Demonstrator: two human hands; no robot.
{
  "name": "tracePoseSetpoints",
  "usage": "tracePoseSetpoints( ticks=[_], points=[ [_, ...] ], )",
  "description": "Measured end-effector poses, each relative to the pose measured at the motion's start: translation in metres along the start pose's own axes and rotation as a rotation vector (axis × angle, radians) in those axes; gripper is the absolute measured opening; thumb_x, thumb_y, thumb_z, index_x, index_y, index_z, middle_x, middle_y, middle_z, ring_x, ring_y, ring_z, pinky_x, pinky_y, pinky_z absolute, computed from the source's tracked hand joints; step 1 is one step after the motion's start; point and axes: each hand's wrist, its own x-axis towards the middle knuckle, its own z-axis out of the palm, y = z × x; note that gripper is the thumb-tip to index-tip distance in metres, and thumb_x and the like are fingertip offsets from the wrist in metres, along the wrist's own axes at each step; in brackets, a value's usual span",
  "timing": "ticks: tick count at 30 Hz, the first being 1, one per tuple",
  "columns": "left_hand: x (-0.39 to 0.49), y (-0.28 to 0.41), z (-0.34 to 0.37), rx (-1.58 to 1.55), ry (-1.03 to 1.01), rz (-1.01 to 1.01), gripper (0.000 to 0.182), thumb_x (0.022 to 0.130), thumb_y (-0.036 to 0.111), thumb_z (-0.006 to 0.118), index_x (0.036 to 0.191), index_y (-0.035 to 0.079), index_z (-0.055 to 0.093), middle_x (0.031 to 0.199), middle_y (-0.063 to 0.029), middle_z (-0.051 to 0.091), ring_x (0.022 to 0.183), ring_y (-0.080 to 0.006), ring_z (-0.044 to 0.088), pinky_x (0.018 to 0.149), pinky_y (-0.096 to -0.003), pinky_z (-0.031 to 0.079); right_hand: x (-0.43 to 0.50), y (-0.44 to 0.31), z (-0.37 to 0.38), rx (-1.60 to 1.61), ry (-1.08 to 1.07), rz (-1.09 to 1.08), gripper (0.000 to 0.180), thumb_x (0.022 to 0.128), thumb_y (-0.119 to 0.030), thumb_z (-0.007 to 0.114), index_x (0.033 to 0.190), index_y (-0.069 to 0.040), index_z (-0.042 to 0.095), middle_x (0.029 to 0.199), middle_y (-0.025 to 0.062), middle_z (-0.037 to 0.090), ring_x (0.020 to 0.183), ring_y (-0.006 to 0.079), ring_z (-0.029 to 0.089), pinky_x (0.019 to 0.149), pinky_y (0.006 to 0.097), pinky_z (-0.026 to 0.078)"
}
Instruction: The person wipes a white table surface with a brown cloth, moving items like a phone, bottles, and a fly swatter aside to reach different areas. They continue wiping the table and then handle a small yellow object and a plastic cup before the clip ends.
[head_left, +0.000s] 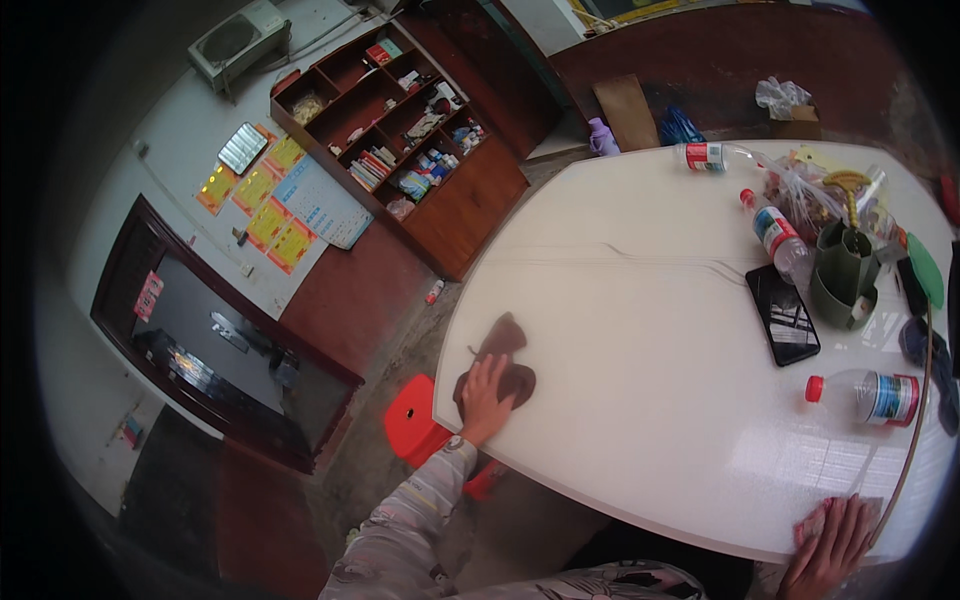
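Observation:
Near the white table's (637, 360) left edge, my left hand (487, 397) lies with fingers spread on a dark brown flat item (506, 337), perhaps a cloth or a pair of insoles. My right hand (829, 544) presses a reddish cloth (810, 521) against the tabletop at the near right edge. Beyond it lies a clear plastic bottle with a red cap (862, 397). A black smartphone (782, 315) rests farther back, beside a green holder (844, 277) and another red-capped bottle (780, 236).
At the far edge lies a third bottle (705, 157), near a plastic bag (802, 195). A thin curved rod (919, 420) runs along the right side. Left of the table stands a red plastic stool (412, 420). A wooden shelf unit (465, 210) stands against the wall.

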Motion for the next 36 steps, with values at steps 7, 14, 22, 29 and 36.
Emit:
tracePoseSetpoints(
  ticks=[7, 14, 22, 29, 36],
  points=[
    [-0.053, 0.2, -0.03, -0.202, -0.125, 0.417, 0.089, 0.079, 0.019, 0.073, 0.157, 0.021, 0.03, 0.162, -0.0128, 0.023, 0.15, -0.0387, 0.019, 0.115, -0.0586, 0.022, -0.024, 0.012, 0.016, 0.067, -0.091, 0.108, 0.046, 0.103, -0.025, 0.037, 0.14, -0.006, 0.057, 0.15, 0.0144, 0.05, 0.142, 0.0362, 0.041, 0.116, 0.0537, 0.025],
    [-0.115, 0.315, -0.064, -0.426, -0.36, 0.76, 0.099, 0.071, 0.007, 0.073, 0.158, 0.018, 0.028, 0.166, -0.0133, 0.014, 0.152, -0.0391, 0.012, 0.115, -0.0586, 0.021, -0.03, 0.009, 0.015, 0.02, -0.098, 0.133, 0.047, 0.102, -0.028, 0.039, 0.141, -0.007, 0.057, 0.151, 0.0125, 0.049, 0.144, 0.0335, 0.038, 0.12, 0.0516, 0.018],
    [-0.121, 0.251, -0.062, -0.353, -0.282, 0.68, 0.093, 0.072, 0.019, 0.075, 0.156, 0.021, 0.036, 0.163, -0.0139, 0.024, 0.149, -0.0395, 0.022, 0.114, -0.058, 0.025, -0.026, 0.006, 0.015, -0.014, -0.028, 0.095, 0.044, 0.096, -0.021, 0.045, 0.135, -0.006, 0.061, 0.146, 0.0137, 0.054, 0.14, 0.0358, 0.044, 0.116, 0.0542, 0.024],
    [-0.089, 0.078, -0.051, -0.127, -0.094, 0.144, 0.087, 0.074, 0.013, 0.072, 0.154, 0.019, 0.039, 0.16, -0.0123, 0.031, 0.147, -0.0396, 0.024, 0.116, -0.0536, 0.022, -0.022, 0.008, 0.013, 0.071, -0.057, 0.117, 0.044, 0.099, -0.026, 0.042, 0.133, -0.008, 0.064, 0.142, 0.0121, 0.057, 0.138, 0.0347, 0.047, 0.115, 0.0523, 0.026],
    [-0.105, 0.172, -0.054, -0.195, -0.271, 0.61, 0.082, 0.079, 0.024, 0.072, 0.154, 0.021, 0.039, 0.162, -0.0117, 0.026, 0.148, -0.0394, 0.024, 0.114, -0.0574, 0.022, -0.023, 0.024, 0.007, 0.205, -0.068, 0.074, 0.044, 0.09, -0.018, 0.049, 0.13, -0.007, 0.065, 0.139, 0.013, 0.059, 0.137, 0.0328, 0.049, 0.119, 0.0534, 0.022]
  ],
)
